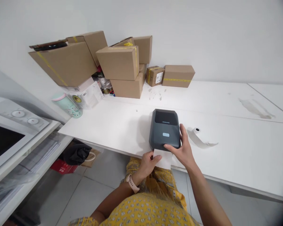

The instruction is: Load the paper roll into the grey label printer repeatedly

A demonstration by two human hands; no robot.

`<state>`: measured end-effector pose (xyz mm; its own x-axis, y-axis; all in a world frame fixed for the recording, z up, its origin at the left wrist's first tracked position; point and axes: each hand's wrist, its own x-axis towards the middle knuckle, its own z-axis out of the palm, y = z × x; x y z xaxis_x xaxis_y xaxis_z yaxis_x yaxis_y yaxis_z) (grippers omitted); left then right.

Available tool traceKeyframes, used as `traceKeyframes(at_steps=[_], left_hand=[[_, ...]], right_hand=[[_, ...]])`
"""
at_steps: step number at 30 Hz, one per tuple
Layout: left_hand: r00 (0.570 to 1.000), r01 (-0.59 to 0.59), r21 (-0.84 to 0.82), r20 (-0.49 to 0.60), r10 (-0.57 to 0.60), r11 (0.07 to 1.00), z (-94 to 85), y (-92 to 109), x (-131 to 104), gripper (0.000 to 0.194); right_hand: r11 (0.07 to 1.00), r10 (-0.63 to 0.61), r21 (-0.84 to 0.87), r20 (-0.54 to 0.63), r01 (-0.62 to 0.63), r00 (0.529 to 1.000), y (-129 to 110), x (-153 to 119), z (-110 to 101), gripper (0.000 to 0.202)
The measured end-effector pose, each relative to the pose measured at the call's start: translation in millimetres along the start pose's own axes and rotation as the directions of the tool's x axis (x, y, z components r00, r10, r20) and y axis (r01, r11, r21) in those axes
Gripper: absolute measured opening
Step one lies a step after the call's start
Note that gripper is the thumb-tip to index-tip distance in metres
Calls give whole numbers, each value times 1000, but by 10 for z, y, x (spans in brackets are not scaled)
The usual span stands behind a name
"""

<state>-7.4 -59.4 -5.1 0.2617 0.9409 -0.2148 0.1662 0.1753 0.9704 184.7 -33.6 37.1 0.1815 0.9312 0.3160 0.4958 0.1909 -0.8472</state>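
A dark blue-grey label printer (pixel 165 130) sits near the front edge of the white table, its lid down. From its front edge hangs a white strip of paper (pixel 163 159), reaching past the table edge. My left hand (pixel 149 164) pinches the left side of this strip between thumb and fingers. Around the printer's right side curls my right hand (pixel 184 150), with its thumb on the front top edge and its fingers along the side. To the right of that hand lies a small roll of white paper (pixel 196 133), its loose end trailing rightward.
Cardboard boxes (pixel 118 64) are stacked against the wall at the back left, with two smaller ones (pixel 178 76) beside them. A mint tumbler (pixel 68 105) leans near a white box (pixel 91 97). At far left, a microwave (pixel 19 121) stands on a shelf. Damp smears mark the table (pixel 238 150).
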Motion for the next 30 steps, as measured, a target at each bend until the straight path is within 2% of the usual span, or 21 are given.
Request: traceKeyframes(at_steps=[2, 4, 5, 6, 8, 11, 17, 22, 25, 27, 30], left_hand=[[984, -69, 44, -162, 75, 997, -6, 6, -54, 40], [925, -150, 14, -350, 145, 989, -9, 32, -84, 39], [900, -189, -29, -406, 161, 982, -8, 56, -84, 43], [892, -224, -85, -418, 169, 971, -4, 85, -72, 49], [918, -272, -181, -345, 198, 945, 11, 152, -23, 59], [939, -300, -227, -242, 245, 927, 52, 228, 59, 60], [925, -323, -162, -265, 274, 933, 96, 235, 102, 59], [915, -350, -105, -254, 315, 931, -12, 236, 128, 57], [913, -369, -78, -219, 345, 926, -105, 353, 199, 57], [904, -394, -74, -209, 372, 916, -145, 477, 295, 56], [873, -426, -59, -287, 394, 903, -164, 612, 529, 53]], right_hand=[[992, 95, 85, -41, -92, 995, 32, -65, 56, 117], [979, 159, 143, -76, -146, 984, 63, -162, 137, 115], [971, 188, 171, -98, -169, 977, 77, -216, 182, 113], [962, 216, 198, -121, -190, 969, 90, -268, 227, 111], [944, 263, 246, -162, -219, 951, 113, -352, 307, 106], [929, 287, 294, -192, -224, 939, 128, -407, 382, 100], [931, 271, 306, -221, -197, 937, 68, -381, 412, 92], [955, 208, 247, -176, -161, 962, 32, -357, 284, 85], [986, 109, 139, -128, -91, 986, -6, -217, 107, 80], [997, 27, 75, -113, -19, 993, -79, -20, -15, 79], [997, -80, -19, -139, 78, 987, -262, 419, -143, 77]])
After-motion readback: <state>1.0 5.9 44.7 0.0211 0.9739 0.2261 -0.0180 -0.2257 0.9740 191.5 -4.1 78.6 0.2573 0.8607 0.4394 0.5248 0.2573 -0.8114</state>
